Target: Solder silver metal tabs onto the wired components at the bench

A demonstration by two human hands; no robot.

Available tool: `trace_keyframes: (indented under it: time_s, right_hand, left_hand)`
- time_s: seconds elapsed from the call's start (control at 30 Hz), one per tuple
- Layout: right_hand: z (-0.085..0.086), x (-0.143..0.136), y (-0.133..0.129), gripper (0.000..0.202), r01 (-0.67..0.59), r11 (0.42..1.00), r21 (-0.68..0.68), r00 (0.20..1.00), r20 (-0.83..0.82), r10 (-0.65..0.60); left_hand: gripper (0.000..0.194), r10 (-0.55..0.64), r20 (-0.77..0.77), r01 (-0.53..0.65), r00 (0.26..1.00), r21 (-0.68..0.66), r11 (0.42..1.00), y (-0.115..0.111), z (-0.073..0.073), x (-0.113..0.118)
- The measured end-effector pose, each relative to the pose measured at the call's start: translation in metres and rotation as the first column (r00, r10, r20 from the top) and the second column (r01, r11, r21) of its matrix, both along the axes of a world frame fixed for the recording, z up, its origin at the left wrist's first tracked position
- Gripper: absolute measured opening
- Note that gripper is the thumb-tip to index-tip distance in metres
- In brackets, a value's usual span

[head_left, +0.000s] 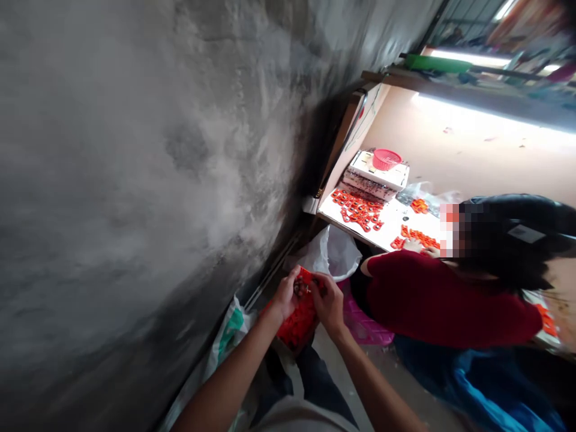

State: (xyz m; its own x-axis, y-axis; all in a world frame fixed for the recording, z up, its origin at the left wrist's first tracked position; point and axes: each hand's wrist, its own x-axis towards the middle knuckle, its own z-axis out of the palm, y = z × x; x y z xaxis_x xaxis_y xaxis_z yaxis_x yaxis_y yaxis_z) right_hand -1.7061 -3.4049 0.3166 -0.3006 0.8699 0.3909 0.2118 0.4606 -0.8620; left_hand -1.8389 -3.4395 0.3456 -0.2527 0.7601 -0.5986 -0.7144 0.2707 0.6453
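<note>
In front of my body my left hand [285, 293] has its fingers closed on a small red piece [305, 276] with dark round parts. From the other side, my right hand [329, 301] pinches the same piece; its fingertips hide part of it. The piece is too small and blurred for me to name its kind. Just under both hands are many more red pieces [297, 325], apparently in a box whose brownish lower edge shows above my legs.
To the right a co-worker in a dark red shirt [441, 294] leans over a lit table [391, 219] with rows of red pieces [357, 209]. A white bag-lined bin [337, 252] stands close ahead. A grey wall [157, 180] fills the left; a sack [231, 327] lies along it.
</note>
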Motion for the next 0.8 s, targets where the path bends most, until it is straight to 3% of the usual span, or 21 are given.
trace_keyframes:
  time_s: [0.17, 0.47, 0.63, 0.8]
  right_hand:
    - [-0.025, 0.002, 0.075, 0.019, 0.039, 0.994, -0.106, 0.998, -0.043, -0.043]
    - [-0.103, 0.015, 0.195, 0.032, 0.167, 0.928, -0.334, 0.979, -0.053, -0.196]
    - [-0.132, 0.015, 0.243, 0.038, 0.252, 0.898, -0.361, 0.96, -0.025, -0.279]
    - [-0.152, 0.012, 0.276, 0.037, 0.318, 0.872, -0.373, 0.939, -0.001, -0.343]
  left_hand:
    - [0.036, -0.201, -0.209, 0.201, 0.957, -0.023, 0.979, 0.079, -0.034, -0.011]
    - [0.032, -0.306, -0.425, 0.303, 0.852, -0.077, 0.95, 0.217, -0.102, -0.002]
    - [0.032, -0.314, -0.531, 0.305, 0.788, -0.107, 0.946, 0.273, -0.134, 0.011]
    - [0.029, -0.344, -0.63, 0.32, 0.696, -0.156, 0.934, 0.305, -0.149, 0.019]
